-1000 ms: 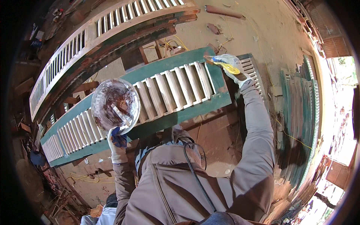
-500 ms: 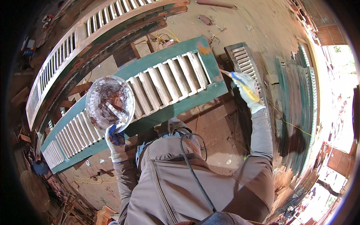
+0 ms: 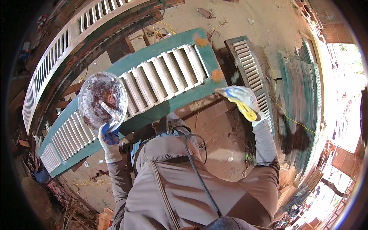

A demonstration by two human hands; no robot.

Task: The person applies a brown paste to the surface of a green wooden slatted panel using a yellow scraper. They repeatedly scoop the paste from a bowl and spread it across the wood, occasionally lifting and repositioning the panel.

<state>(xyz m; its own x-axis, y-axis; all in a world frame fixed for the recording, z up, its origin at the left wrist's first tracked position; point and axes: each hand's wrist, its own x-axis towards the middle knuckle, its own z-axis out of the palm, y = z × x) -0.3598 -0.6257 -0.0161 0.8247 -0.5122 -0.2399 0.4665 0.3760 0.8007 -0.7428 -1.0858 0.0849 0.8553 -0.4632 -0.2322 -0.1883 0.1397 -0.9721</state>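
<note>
My gloved left hand (image 3: 110, 140) grips the near rim of a round metal bowl (image 3: 85, 105), holding it tilted over the shutter. Reddish-brown residue coats the bowl's inside, and a pale, flat stick-like piece (image 3: 109, 111) lies in it. A green louvred shutter (image 3: 209, 53) with whitish slats stretches beneath, bearing orange-brown patches (image 3: 217, 75) at its right end. Just off that end's near corner, my gloved right hand (image 3: 242, 100) is closed on a slim tool (image 3: 220, 91) with a brownish tip; the glove hides most of it, so its kind is unclear.
A longer louvred frame (image 3: 73, 32) curves along the upper left. Beyond the right end lies a narrow slatted panel (image 3: 251, 63). Green panels (image 3: 301, 103) stand stacked at the right. Yellow cord (image 3: 293, 119) trails over the ground, and a dark cord (image 3: 197, 176) hangs across my jacket.
My right hand has come nearer and slightly left, its tool tip dropping from the shutter's end to its near corner. The view has shifted a little; the left hand still holds the bowl.
</note>
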